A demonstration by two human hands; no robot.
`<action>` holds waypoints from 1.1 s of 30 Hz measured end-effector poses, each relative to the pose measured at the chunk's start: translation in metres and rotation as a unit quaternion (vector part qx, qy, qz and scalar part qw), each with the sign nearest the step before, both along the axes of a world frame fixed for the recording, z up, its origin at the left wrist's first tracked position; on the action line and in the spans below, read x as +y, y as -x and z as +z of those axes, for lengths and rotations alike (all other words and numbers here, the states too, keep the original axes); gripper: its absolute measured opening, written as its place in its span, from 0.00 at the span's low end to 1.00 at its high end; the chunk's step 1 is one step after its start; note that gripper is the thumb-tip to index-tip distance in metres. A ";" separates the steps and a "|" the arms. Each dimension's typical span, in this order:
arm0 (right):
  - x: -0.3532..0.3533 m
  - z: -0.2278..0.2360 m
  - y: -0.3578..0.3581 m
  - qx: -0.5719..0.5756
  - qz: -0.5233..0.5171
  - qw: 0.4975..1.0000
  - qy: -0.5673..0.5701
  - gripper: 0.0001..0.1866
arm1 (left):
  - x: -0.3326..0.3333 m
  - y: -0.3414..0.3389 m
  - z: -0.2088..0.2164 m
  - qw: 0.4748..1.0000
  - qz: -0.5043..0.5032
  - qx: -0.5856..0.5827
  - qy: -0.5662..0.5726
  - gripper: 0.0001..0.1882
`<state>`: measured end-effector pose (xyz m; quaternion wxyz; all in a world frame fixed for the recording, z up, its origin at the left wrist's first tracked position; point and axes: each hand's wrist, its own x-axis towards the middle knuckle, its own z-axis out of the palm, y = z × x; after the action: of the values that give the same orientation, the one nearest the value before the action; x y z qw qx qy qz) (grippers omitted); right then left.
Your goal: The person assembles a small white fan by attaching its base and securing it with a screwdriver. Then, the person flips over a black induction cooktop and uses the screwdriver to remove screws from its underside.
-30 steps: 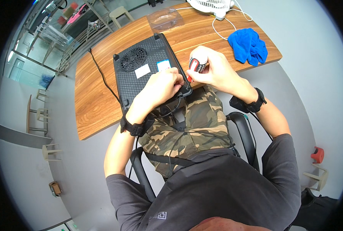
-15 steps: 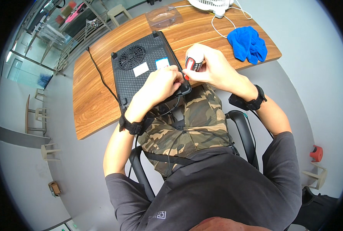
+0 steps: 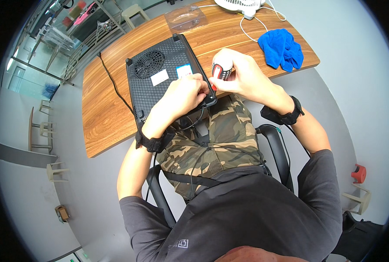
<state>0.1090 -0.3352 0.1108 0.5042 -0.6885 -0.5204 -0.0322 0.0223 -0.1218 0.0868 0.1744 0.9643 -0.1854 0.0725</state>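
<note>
My right hand [image 3: 240,78] grips the red-and-black screwdriver [image 3: 218,72] at the near corner of the upturned black appliance [image 3: 168,83] on the desk [image 3: 111,118]; my left hand [image 3: 183,94] pinches its tip, and I judge keeping it upright matters.

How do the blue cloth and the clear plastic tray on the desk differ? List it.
Colour: the blue cloth is opaque, bright blue; the clear plastic tray is see-through, showing the wood beneath.
Shape: the cloth lies crumpled and soft; the tray keeps a rigid, squarish form.
Place: the cloth lies at the desk's right end, beyond the right hand; the tray sits at the far edge, beyond the upturned black appliance.
Both rest on the wooden desk, untouched by either hand.
</note>
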 end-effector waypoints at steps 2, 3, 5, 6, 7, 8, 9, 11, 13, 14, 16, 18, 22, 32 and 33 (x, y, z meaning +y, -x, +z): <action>0.000 -0.002 -0.002 -0.011 -0.007 1.000 -0.008 0.14 | -0.001 -0.001 -0.003 1.000 -0.005 0.003 0.006 0.06; 0.000 -0.002 -0.003 -0.014 -0.011 1.000 -0.014 0.14 | -0.002 -0.001 -0.006 1.000 -0.019 -0.023 -0.006 0.06; -0.001 -0.002 -0.004 -0.022 -0.021 0.999 -0.021 0.14 | -0.005 -0.003 -0.014 0.996 -0.048 -0.074 -0.030 0.06; -0.002 -0.001 -0.004 -0.028 -0.026 0.999 -0.021 0.14 | -0.009 -0.003 -0.014 0.995 -0.057 -0.080 -0.035 0.06; -0.004 0.000 -0.004 -0.034 -0.031 0.999 -0.022 0.14 | -0.012 -0.003 -0.015 0.995 -0.049 -0.070 -0.052 0.06; -0.006 0.000 -0.003 -0.026 -0.032 0.999 -0.018 0.14 | -0.015 -0.003 -0.017 0.995 -0.043 -0.059 -0.068 0.07; -0.008 0.000 -0.003 -0.018 -0.033 0.999 -0.015 0.14 | -0.017 -0.004 -0.018 0.995 -0.036 -0.048 -0.085 0.07; -0.010 0.000 -0.003 -0.002 -0.038 0.999 -0.010 0.13 | -0.016 -0.006 -0.023 0.994 -0.049 -0.060 -0.082 0.08; -0.011 -0.001 -0.004 0.014 -0.047 0.999 -0.007 0.12 | -0.016 -0.007 -0.022 0.992 -0.059 -0.064 -0.089 0.08; -0.011 -0.001 -0.004 0.019 -0.048 0.999 -0.005 0.12 | -0.015 -0.008 -0.020 0.991 -0.063 -0.063 -0.098 0.08; -0.013 -0.002 -0.004 0.028 -0.048 0.998 -0.001 0.12 | -0.015 -0.010 -0.022 0.990 -0.074 -0.059 -0.103 0.07; -0.014 -0.003 -0.006 0.021 -0.059 0.998 0.003 0.13 | -0.015 -0.014 -0.025 0.990 -0.085 -0.054 -0.098 0.07; -0.013 -0.002 -0.004 0.027 -0.061 0.998 0.002 0.13 | -0.022 -0.021 -0.023 0.988 -0.057 -0.004 -0.142 0.07; -0.023 -0.003 -0.009 0.027 -0.074 0.997 0.013 0.12 | -0.033 -0.042 -0.006 0.955 -0.100 0.114 -0.255 0.08; -0.023 -0.003 -0.010 0.011 -0.074 0.997 0.014 0.13 | -0.030 -0.045 -0.006 0.958 -0.111 0.127 -0.233 0.07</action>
<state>0.1186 -0.3583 0.1075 0.4965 -0.7324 -0.4627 -0.0548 0.0669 -0.1521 0.0808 -0.0264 0.9528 -0.2794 -0.1161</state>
